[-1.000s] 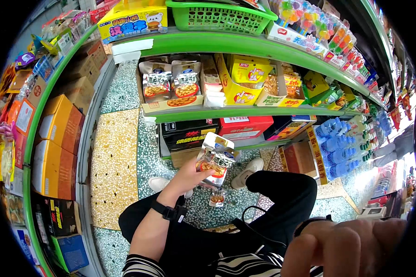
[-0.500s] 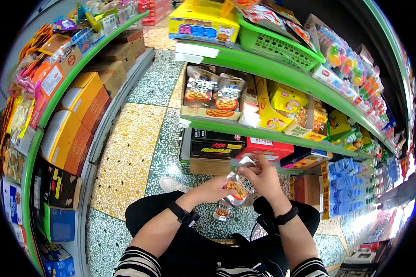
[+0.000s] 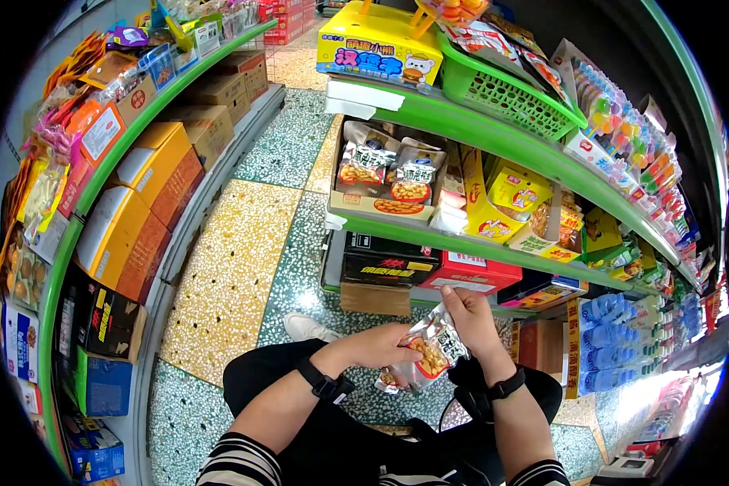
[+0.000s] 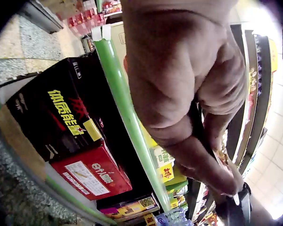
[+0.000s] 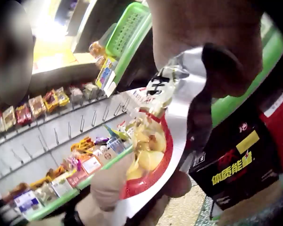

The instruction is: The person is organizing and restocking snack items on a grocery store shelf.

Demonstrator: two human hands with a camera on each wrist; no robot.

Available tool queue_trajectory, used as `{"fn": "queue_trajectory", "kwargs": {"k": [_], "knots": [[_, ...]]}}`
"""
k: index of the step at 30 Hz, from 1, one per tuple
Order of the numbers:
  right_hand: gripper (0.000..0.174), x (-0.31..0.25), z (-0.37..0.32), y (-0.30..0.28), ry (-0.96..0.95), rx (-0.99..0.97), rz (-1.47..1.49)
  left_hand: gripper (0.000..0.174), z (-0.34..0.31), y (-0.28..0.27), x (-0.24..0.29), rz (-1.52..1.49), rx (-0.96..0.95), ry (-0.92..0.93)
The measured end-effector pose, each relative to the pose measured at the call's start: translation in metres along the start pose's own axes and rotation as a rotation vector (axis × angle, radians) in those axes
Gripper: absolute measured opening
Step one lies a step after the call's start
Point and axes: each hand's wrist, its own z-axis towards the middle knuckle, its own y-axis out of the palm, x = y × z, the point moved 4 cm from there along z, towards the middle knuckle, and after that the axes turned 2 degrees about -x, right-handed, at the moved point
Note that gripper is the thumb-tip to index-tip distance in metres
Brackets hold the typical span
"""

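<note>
Black-and-white stripes mark the sleeves (image 3: 239, 460), nearest of all, with a dark wristband (image 3: 326, 385) on the left wrist and another on the right. Ahead of them the left hand (image 3: 373, 347) grips the lower left part of a foil packet (image 3: 432, 352), thumb across the front and fingers behind; the right hand (image 3: 474, 324) pinches its upper right corner. The packet is tilted between the two hands, above the floor (image 3: 219, 275) and between the knees (image 3: 255, 377). Whether its top is sealed cannot be told.

To handle it well, both hands would do best to press only on the flat edges, sparing the contents, and to turn together rather than tug against each other, since slick foil probably slips or creases easily.

Farther on come a white shoe (image 3: 309, 327), then a black carton (image 3: 389, 259) and a red carton (image 3: 470, 271) on the bottom ledge. Above these, a display box (image 3: 385, 204) holds similar packets (image 3: 413, 172), with a yellow box (image 3: 494, 215) to its right. Higher still sits a green basket (image 3: 510, 93); farthest back, red boxes (image 3: 287, 20) stand beyond the left-hand shelf (image 3: 150, 117).
</note>
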Motion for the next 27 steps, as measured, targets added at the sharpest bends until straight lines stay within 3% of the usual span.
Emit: {"fn": "queue_trajectory", "kwargs": {"k": [2,5,8,11,14,17,20,21,24,25,27], "knots": [[0.046,-0.008,-0.001,-0.004,-0.029,0.067,-0.253,0.035,0.004,-0.002,0.002,0.287,0.092,0.152],[0.047,-0.018,-0.003,0.0,-0.08,0.15,-0.5,0.039,0.008,-0.001,-0.003,0.221,0.21,0.162],[0.047,-0.019,-0.001,0.001,-0.06,0.163,-0.584,0.035,0.008,-0.002,-0.003,0.255,0.194,0.122],[0.05,-0.014,0.002,0.0,0.016,0.052,-0.383,0.032,0.001,-0.002,0.008,0.268,0.161,-0.059],[0.052,0.013,0.002,0.006,0.255,-0.105,0.085,0.032,-0.001,0.002,0.01,0.117,0.107,-0.118],[0.05,-0.006,-0.006,0.009,0.398,-0.071,0.249,0.034,-0.002,0.001,0.011,0.137,0.089,-0.037],[0.043,-0.006,0.0,-0.003,0.15,-0.095,0.173,0.037,0.001,-0.012,-0.001,0.227,0.249,0.166],[0.032,-0.012,0.0,-0.006,0.078,-0.096,0.115,0.036,0.003,-0.016,-0.001,0.22,0.293,0.214],[0.042,-0.033,-0.006,-0.003,-0.127,-0.175,-0.09,0.031,-0.001,-0.021,-0.005,-0.086,0.227,0.049],[0.055,-0.027,-0.003,-0.002,-0.066,-0.198,-0.053,0.03,-0.005,-0.016,0.002,-0.14,0.208,0.003],[0.052,-0.032,-0.002,-0.002,0.051,-0.267,-0.098,0.03,-0.006,-0.011,0.007,-0.115,0.134,-0.006]]}}
